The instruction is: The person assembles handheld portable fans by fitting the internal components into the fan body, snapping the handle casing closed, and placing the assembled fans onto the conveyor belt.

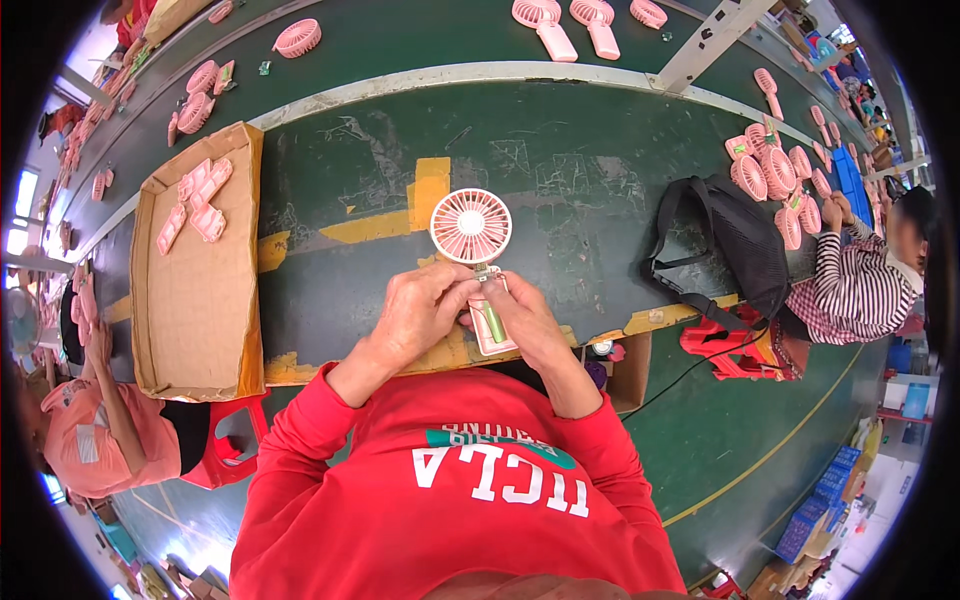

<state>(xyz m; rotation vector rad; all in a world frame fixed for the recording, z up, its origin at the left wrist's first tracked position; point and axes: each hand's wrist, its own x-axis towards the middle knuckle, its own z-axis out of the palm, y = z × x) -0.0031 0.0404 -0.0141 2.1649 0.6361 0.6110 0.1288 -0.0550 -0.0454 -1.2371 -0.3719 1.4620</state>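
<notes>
A pink handheld fan (pixel 471 227) is between my two hands at the table's near edge, its round grille pointing away from me. Its handle lies open, and a green battery cell (pixel 494 322) shows inside. My left hand (pixel 425 308) pinches at the neck of the fan, thumb and forefinger closed together. On the other side, my right hand (pixel 527 318) grips the handle's right edge, with the thumb near the top of the handle by a small circuit board (pixel 487 272). The fingertips partly hide what they touch there.
A cardboard tray (pixel 196 330) with several pink handle shells (pixel 205 192) stands at left. A black backpack (pixel 735 240) lies at right, near a pile of pink fans (pixel 775 172). Beyond the metal rail (pixel 480 72) lie more fans. Co-workers sit on both sides.
</notes>
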